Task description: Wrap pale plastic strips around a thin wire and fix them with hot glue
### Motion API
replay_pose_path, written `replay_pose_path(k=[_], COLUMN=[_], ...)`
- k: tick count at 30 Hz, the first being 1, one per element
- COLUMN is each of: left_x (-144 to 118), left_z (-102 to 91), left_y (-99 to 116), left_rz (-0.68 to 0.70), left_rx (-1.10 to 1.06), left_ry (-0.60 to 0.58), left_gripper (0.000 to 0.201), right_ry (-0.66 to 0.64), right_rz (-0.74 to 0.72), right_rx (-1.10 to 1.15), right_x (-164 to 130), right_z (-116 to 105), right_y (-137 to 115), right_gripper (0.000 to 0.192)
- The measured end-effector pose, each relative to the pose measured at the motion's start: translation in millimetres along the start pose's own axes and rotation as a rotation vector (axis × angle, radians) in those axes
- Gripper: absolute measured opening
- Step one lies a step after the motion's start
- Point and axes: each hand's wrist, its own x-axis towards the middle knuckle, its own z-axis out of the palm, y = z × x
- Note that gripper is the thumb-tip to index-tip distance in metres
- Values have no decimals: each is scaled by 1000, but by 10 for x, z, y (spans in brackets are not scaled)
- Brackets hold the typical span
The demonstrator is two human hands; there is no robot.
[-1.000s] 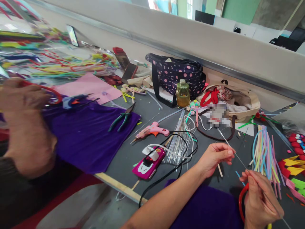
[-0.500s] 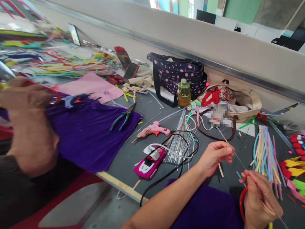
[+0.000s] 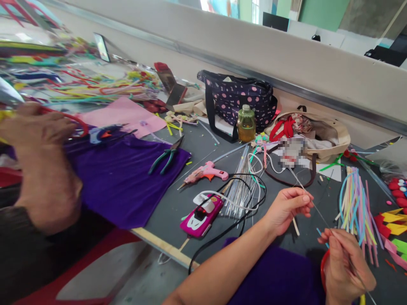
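Between my hands runs a thin wire (image 3: 321, 215), slanting down to the right. My left hand (image 3: 290, 209) pinches it between thumb and fingertips, and the wire sticks out past them toward the back. Lower right, my right hand (image 3: 348, 264) is closed on the same wire, whose other end passes below the palm. A red rounded rim (image 3: 323, 269) shows partly behind my right hand. Beside that hand lies a bundle of pastel pipe cleaners (image 3: 358, 207). Left of my left hand is a loose bundle of thin wires (image 3: 238, 195), partly under cables.
A pink glue gun (image 3: 206, 173), a magenta car-shaped power strip (image 3: 202, 218) and pliers (image 3: 167, 156) lie to the left. Behind stand a bottle (image 3: 246, 125), a dotted bag (image 3: 237, 99) and a beige bag (image 3: 340, 137). A co-worker's hand (image 3: 41, 127) is at far left, above purple cloth (image 3: 127, 182).
My right hand has shifted very slightly, with the wire still held in both hands. The whole view has moved a little; the objects on the table otherwise look the same.
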Motion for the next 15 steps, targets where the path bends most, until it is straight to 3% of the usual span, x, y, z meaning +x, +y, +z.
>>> replay_pose_path(k=[10, 15], left_x=[5, 22], left_z=[-21, -29], left_y=[5, 1], left_rz=[20, 9], left_rx=[11, 31], left_ry=[-9, -23], left_gripper=[29, 29], right_ry=[-28, 110], right_rz=[-65, -24], right_rx=[-60, -74], right_x=[-14, 0], right_z=[-7, 22], right_y=[-18, -28], right_gripper=[17, 10])
